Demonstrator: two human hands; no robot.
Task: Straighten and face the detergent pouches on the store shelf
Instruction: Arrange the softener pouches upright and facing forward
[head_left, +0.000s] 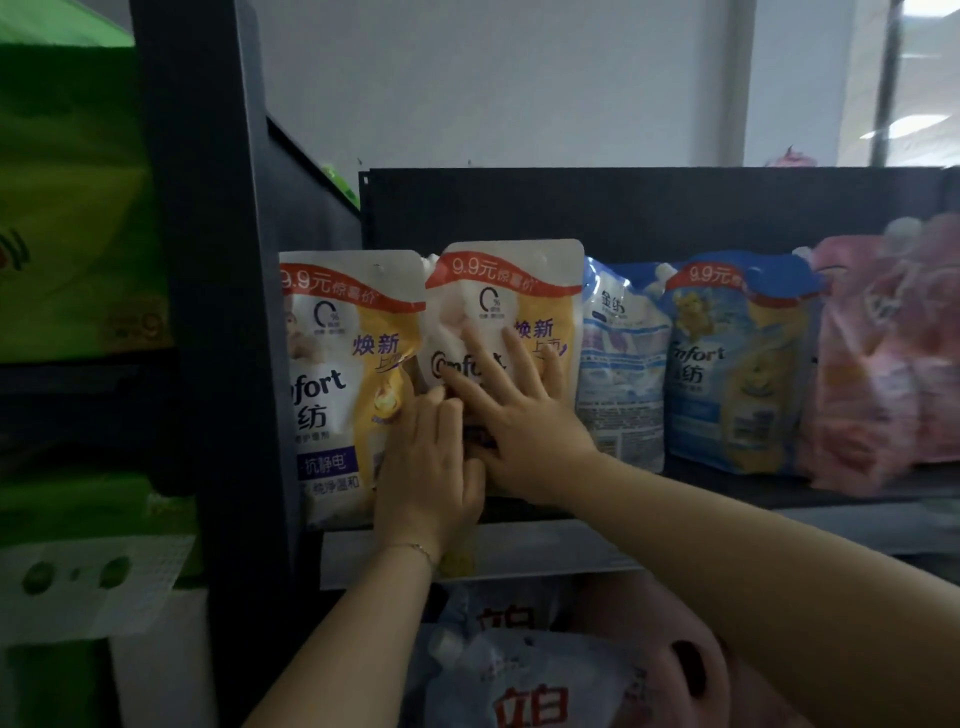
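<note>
The step in hand is the squaring-up of the two yellow pouches at the left end of the shelf (727, 525). The right hand (524, 415) lies flat on the front of the second yellow pouch (511, 291), its fingers (483, 353) spread and straight, pressing the face back and pinching nothing. The left hand (428, 467) rests just beside and below it, fingers held close together and laid over the seam where that pouch meets the first yellow pouch (332, 374). Whether its thumb hooks an edge I cannot tell. Both yellow pouches stand upright, labels forward, the second slightly overlapping the first. To the right of the fingers stands a pale blue pouch (621, 364) that seems turned to show fine print, then a blue pouch (737, 364) and blurred pink pouches (872, 364). The next move likely calls for releasing the yellow pair and turning that pale blue pouch face-out.
</note>
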